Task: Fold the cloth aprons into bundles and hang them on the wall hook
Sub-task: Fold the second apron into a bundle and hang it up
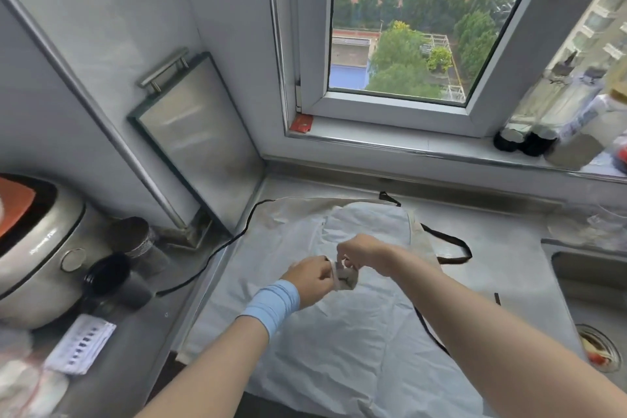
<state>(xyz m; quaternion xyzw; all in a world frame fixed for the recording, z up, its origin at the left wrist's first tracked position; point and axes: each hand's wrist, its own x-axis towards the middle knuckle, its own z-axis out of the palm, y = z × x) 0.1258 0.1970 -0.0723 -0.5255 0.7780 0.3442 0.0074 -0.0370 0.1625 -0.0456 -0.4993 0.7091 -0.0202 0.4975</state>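
Note:
A pale blue-white apron (359,343) lies spread flat on the steel counter, over a beige apron (291,210) whose edge shows at the back. Black ties (451,248) trail off to the right and left. Above the middle of the cloth, my left hand (310,278) and my right hand (364,253) meet. Both pinch a small grey-white wad of strap or cloth (346,276) between their fingertips. A light blue band wraps my left wrist. No wall hook is in view.
A rice cooker (37,248), dark jars (135,241) and a folded striped cloth (79,343) crowd the left counter. A steel board (193,142) leans on the wall. Sink (593,285) with drain sits right. Bottles (529,132) stand on the window sill.

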